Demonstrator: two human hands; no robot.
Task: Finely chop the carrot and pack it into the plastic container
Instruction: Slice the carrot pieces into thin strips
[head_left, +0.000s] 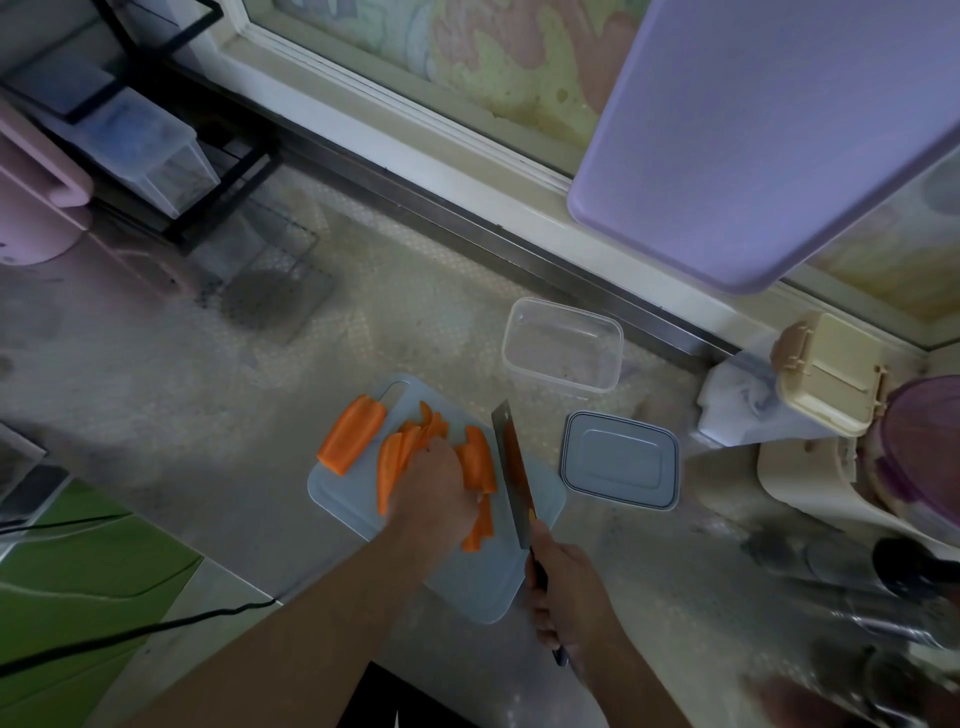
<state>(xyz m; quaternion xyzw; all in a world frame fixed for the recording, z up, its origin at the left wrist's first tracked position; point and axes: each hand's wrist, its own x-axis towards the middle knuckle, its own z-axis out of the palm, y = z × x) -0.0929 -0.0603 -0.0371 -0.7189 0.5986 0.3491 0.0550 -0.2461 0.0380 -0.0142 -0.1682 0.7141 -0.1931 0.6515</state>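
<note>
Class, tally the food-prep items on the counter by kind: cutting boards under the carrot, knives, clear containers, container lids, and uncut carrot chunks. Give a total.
Cutting boards: 1
Knives: 1
Clear containers: 1
Container lids: 1
Uncut carrot chunks: 1
Total: 5
</note>
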